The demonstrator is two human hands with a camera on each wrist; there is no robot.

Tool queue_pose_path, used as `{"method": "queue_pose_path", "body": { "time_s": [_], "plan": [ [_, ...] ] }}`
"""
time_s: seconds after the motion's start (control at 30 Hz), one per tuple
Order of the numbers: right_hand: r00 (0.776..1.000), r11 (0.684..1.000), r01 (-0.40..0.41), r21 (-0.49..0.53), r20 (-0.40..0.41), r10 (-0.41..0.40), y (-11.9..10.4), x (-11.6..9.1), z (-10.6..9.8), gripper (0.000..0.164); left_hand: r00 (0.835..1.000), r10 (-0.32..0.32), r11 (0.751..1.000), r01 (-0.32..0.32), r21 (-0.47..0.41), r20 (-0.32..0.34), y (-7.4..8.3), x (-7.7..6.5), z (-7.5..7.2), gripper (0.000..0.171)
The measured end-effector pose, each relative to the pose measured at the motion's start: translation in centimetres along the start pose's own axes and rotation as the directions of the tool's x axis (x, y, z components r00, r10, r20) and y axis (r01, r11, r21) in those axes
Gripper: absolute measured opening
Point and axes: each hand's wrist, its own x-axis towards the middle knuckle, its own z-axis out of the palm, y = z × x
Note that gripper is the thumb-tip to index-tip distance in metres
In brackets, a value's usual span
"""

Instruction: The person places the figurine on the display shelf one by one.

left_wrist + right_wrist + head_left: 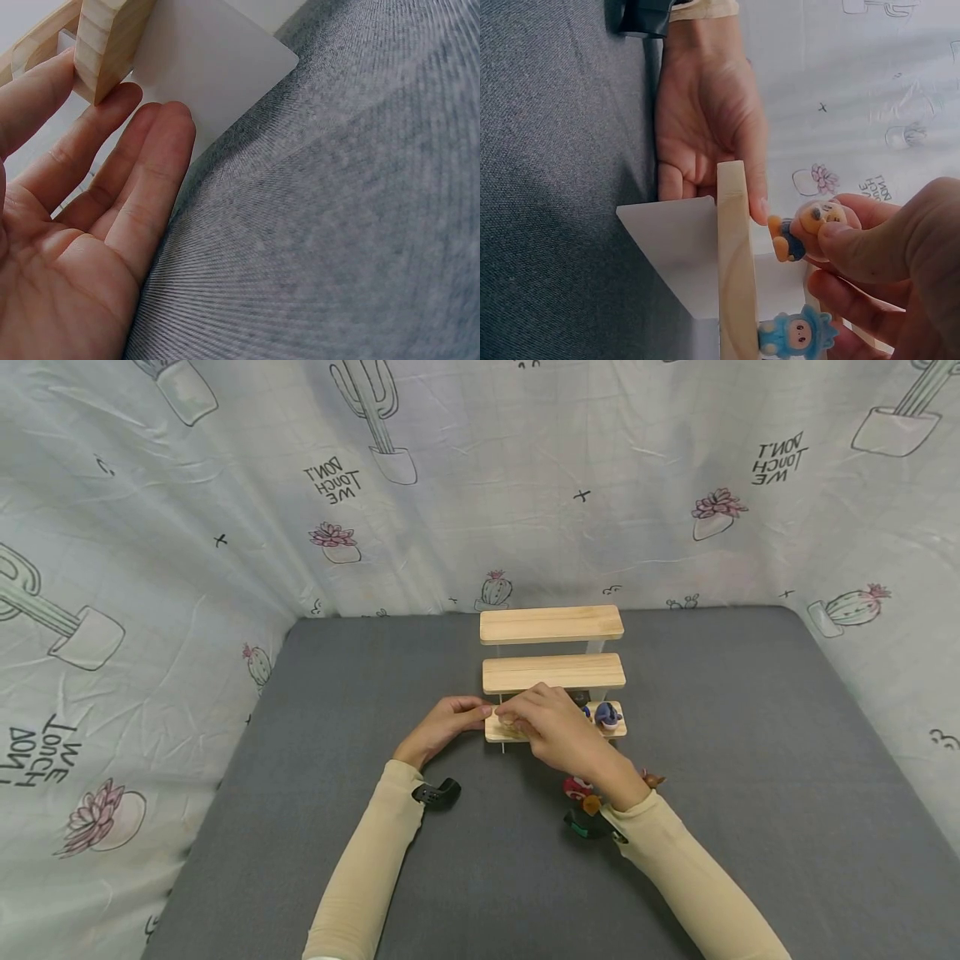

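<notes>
A three-tier wooden shelf stand (551,625) has pale boards on whitish side supports. At the left end of its lowest board (733,277), my left hand (453,720) grips the edge, thumb above and fingers below. My right hand (558,731) pinches a small figurine (787,244) with orange feet and dark blue clothes between thumb and forefinger. The figurine is tilted, its feet close over that board's left end. A light blue figurine (795,335) in a hat stands on the same board, beside my lower right fingers. Farther right on it sits a blue figurine (608,716).
Below my right wrist on the grey tabletop (360,693) are a red figurine (576,787), an orange one (592,804) and a brown one (654,779), partly hidden by the arm. A cactus-print curtain (525,510) hangs behind and at both sides.
</notes>
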Motion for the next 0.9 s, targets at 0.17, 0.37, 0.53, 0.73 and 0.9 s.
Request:
{"method": "queue_pose_path", "body": {
  "time_s": [0.17,0.37,0.53,0.73,0.9],
  "plan": [
    [1.0,1.0,-0.006,-0.005,-0.006,0.006,0.05,0.02,0.3,0.023,1.0,-0.004,1.0,0.004,0.001,0.001,-0.23,0.08,-0.15,0.033],
    [1.0,1.0,-0.011,-0.016,-0.01,0.011,0.11,0.07,0.56,0.025,1.0,-0.004,1.0,0.004,-0.002,0.009,-0.45,0.1,-0.35,0.033],
    [1.0,1.0,-0.027,-0.015,-0.003,0.027,0.0,0.11,0.69,0.026,1.0,-0.001,1.0,0.001,-0.007,0.011,-0.42,-0.09,-0.38,0.032],
    [0.999,0.999,-0.043,-0.01,0.004,0.043,-0.13,0.21,0.86,0.026,1.0,-0.005,1.0,0.005,-0.023,0.019,-0.31,-0.28,-0.48,0.032],
    [0.999,0.999,-0.042,-0.014,0.001,0.042,-0.25,0.22,1.03,0.026,0.999,0.002,0.999,-0.001,-0.035,0.034,-0.46,-0.24,-0.65,0.032]
  ]
}}
